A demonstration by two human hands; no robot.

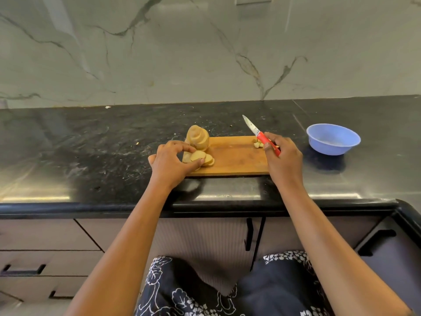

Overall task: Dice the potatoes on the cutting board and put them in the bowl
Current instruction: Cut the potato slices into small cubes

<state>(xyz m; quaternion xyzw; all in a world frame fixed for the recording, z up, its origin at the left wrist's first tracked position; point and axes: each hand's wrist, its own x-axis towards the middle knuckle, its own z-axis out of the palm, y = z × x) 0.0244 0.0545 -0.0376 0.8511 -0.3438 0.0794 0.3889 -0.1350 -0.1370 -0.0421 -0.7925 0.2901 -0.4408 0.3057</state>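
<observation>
A wooden cutting board lies on the black counter. At its far left corner stands a sliced potato, its slices leaning together. Just in front of it lie several loose potato slices, and my left hand pinches them with thumb and fingers. My right hand grips the red handle of a knife, whose blade points up and away to the left. A few small diced pieces sit at the board's far right. The blue bowl stands to the right of the board.
The black stone counter runs left and right, with its front edge close to my body. A marble wall rises behind it. Cabinet drawers and doors with dark handles lie below the counter.
</observation>
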